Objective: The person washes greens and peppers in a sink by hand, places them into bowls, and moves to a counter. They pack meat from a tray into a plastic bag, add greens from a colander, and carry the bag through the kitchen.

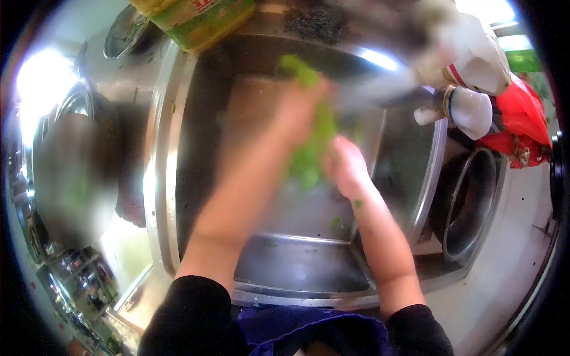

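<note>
Over the metal sink, my left hand is closed around a bunch of green leafy vegetables; hand and leaves are blurred by motion. Leaves stick out above the fist and hang below it. My right hand is beside the lower part of the bunch, on its right, with its fingers curled; what lies between them is hidden. A green scrap sticks to my right wrist. Small leaf bits lie on the sink floor.
A green and yellow container stands at the sink's back left. White containers and a red bag are at the back right. A round metal pot is right of the sink.
</note>
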Demonstrator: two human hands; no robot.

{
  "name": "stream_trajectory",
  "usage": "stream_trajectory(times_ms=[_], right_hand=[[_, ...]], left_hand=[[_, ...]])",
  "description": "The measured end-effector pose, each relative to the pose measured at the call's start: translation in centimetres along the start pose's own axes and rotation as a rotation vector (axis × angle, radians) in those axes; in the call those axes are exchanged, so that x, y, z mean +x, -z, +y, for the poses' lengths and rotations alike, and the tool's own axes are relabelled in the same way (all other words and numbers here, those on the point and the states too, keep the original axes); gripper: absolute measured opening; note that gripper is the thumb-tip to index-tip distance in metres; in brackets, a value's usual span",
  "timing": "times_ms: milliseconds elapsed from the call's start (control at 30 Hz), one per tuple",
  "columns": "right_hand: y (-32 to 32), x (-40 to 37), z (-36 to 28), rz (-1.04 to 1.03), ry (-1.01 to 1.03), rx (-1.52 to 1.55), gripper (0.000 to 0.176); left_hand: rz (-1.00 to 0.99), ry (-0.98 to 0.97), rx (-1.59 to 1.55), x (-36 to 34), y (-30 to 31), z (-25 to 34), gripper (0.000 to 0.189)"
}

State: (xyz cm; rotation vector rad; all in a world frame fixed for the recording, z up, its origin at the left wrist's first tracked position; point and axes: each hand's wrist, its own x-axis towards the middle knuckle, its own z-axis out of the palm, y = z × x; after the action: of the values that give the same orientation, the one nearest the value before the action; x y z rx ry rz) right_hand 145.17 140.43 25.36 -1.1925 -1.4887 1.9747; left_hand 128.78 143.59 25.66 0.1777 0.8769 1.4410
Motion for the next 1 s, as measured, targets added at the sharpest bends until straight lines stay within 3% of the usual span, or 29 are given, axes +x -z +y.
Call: stream_trajectory(times_ms=[33,100,233,333,433,533,633,733,833,900,933,1000], right_hand=[[0.3,-0.1,-0.2,-0.039,-0.066,0.141,0.036],[0.5,0.0,-0.6,-0.119,-0.434,0.773,0.036],[-0.4,-0.9,-2.3,0.005,-0.468,0.643,0.036],[-1.2,-1.4,-2.4,-0.04,-0.359,0.548,0.03],[-1.6,-2.2,-3.7,-0.043,-0.421,0.625,0.022],[-1.6,-2.1,-4.0,-0.123,-0.436,0.511,0.014],[-2.2,-1.4,-3.8,-0.044,-0.477,0.446,0.009],[-3.0,-1.2,-2.5,0.054,-0.232,0.318,0.005],[-3.6,-1.1,-1.5,0.078,0.162,0.005,0.007],[-3.9,-1.9,-2.2,0.104,0.301,-0.053,0.008],[-4.0,-2.5,-2.4,0.118,0.137,0.153,0.011],[-2.5,-3.6,-2.6,0.07,0.119,0.169,0.011]], left_hand=[[-0.089,-0.019,0.075,-0.5,-0.4,-0.4,0.022],[-0.104,0.101,-0.073,-1.0,-0.7,-0.8,0.026],[-0.075,0.016,-0.069,-1.4,-0.8,-1.5,0.027],[-0.072,-0.083,0.097,-2.2,-1.1,-0.9,0.026],[-0.032,-0.149,0.165,-2.9,-1.4,-0.5,0.025],[0.055,-0.144,0.053,-4.3,-1.8,-0.3,0.025],[0.076,-0.108,-0.082,-4.5,-1.4,-0.5,0.022],[0.134,-0.045,-0.34,-4.3,-1.2,-0.3,0.018],[-0.193,0.232,-0.939,-2.3,2.3,-2.1,0.02],[-0.228,0.224,-0.88,-2.3,2.8,-2.0,0.026],[-0.213,0.197,-0.835,-3.2,2.1,-1.1,0.027],[-0.299,0.194,-0.875,-3.2,3.4,-0.9,0.03]])
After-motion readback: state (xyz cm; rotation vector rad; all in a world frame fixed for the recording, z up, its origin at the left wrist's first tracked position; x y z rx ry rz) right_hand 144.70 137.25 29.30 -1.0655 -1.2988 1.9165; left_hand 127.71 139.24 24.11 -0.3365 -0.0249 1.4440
